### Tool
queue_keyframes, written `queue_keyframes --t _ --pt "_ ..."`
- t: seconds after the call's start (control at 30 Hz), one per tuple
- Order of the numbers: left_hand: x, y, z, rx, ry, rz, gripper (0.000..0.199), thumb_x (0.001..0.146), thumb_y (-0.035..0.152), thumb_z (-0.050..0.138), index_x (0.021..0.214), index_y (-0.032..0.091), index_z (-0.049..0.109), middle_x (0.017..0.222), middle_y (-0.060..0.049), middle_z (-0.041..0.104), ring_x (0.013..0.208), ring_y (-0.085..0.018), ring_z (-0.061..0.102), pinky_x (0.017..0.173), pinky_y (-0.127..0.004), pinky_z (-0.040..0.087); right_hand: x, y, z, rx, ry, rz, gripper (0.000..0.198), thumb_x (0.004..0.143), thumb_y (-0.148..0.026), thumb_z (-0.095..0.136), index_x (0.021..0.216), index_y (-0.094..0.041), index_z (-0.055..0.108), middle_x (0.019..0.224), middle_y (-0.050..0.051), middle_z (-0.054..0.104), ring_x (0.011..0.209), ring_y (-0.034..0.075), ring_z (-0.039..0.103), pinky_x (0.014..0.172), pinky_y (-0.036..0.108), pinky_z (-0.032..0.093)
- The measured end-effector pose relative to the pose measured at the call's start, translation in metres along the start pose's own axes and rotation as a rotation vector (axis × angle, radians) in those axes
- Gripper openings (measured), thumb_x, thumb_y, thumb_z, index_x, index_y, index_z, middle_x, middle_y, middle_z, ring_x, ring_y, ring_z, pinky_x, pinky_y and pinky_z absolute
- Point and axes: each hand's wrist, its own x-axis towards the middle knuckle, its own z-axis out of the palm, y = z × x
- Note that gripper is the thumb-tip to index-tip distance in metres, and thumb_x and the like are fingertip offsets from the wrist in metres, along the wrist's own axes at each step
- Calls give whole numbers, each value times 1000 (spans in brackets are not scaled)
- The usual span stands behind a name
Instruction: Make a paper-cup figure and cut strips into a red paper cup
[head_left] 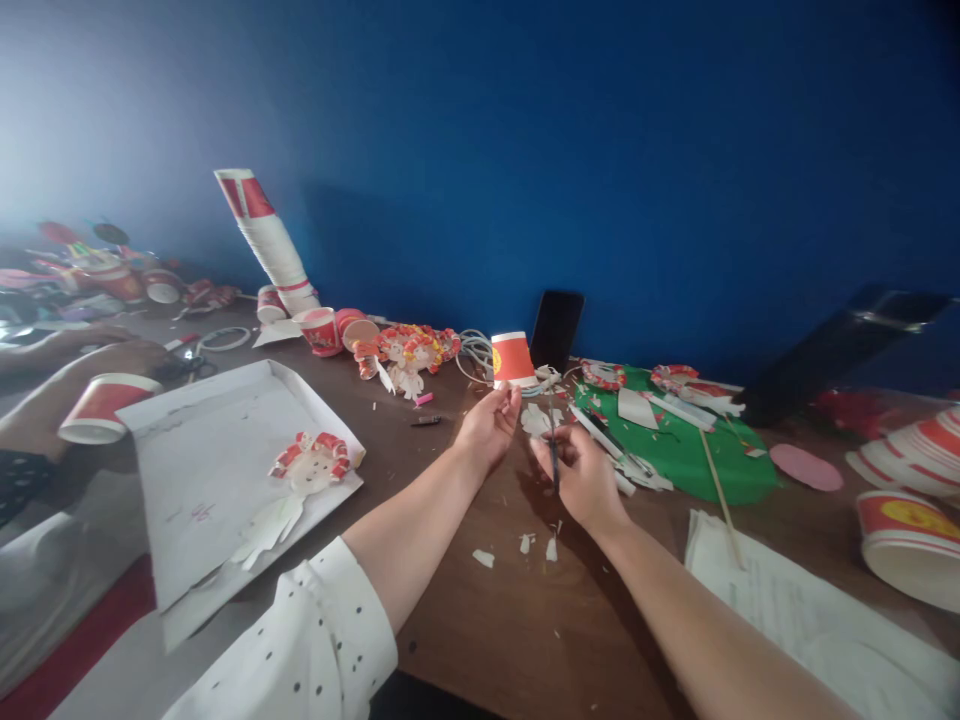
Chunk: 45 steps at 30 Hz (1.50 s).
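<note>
My left hand (491,425) pinches the lower edge of a red paper cup piece (513,360) with white borders and a yellow mark at its left side. The fingers are closed on it, in front of the blue wall. Just to the right and lower, my right hand (579,475) is closed around dark scissors (554,455), seen nearly edge-on with the thin blade pointing up. The blade stands apart from the cup piece. White paper scraps (484,558) are scattered on the brown table below both hands.
A black phone (557,328) leans on the wall. A green round sheet (675,450) bears tools and cut pieces. A white box lid (225,440) holds a paper figure. Stacked cups (274,245) tilt at the back left. Another person's hand (127,360) is beside a cup (109,408).
</note>
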Motion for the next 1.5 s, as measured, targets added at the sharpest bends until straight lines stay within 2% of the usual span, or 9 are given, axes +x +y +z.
queue_keyframes --t 0.13,0.3,0.5,0.6,0.87,1.03,1.17,1.33,1.5 --pt "-4 -9 0 55 4 -29 11 84 3 53 76 7 60 71 -5 64 67 -9 67 65 -13 55 9 -7 -4 115 193 13 47 66 -51 74 96 -18 59 68 2 64 59 17 59 54 28 46" --pt "-13 -20 0 186 -163 -104 12 82 2 55 76 6 64 73 -6 66 66 -8 66 71 -14 55 19 -4 -9 337 297 45 51 64 -43 77 105 -19 59 81 1 67 66 14 60 55 25 45" --pt "-13 -23 -6 352 -297 -125 9 79 3 59 78 6 66 77 -8 68 71 -9 66 75 -15 54 20 3 -8 475 298 57 47 64 -33 79 103 -19 59 85 -1 67 76 14 63 66 25 48" --pt "-12 -25 -9 417 -338 -154 10 77 1 61 83 6 67 83 -10 70 74 -10 67 78 -17 53 21 5 -8 516 314 68 46 63 -33 79 102 -19 58 83 -1 67 74 14 63 66 26 48" --pt "-21 -28 -4 493 -271 -198 13 75 6 66 88 8 65 80 -7 67 68 -9 63 70 -23 54 28 -2 -15 518 378 57 43 61 -30 77 100 -21 60 71 -3 64 60 13 58 50 22 41" --pt "-20 -21 -3 363 -262 -240 8 77 13 67 84 11 62 73 -3 64 63 -7 60 63 -18 53 28 -12 -23 622 302 66 38 59 -24 77 93 -21 61 63 -4 60 58 11 53 43 18 31" --pt "-12 -14 -4 269 -225 -197 7 79 16 65 79 11 61 64 -1 59 56 -5 57 56 -13 50 27 -6 -21 578 247 106 41 58 -26 80 94 -20 61 67 -2 62 61 12 56 44 19 34" --pt "-8 -13 -3 256 -251 -52 3 78 9 64 77 9 61 72 -4 64 67 -7 63 69 -14 52 26 2 -14 461 306 113 45 59 -35 81 96 -20 61 70 -2 64 58 13 57 45 22 39" --pt "-15 -25 -2 373 -295 -59 6 75 9 67 79 8 63 77 -7 68 70 -9 65 73 -18 52 25 -1 -13 589 259 123 42 61 -33 80 97 -21 61 75 -1 65 61 13 58 45 21 40"
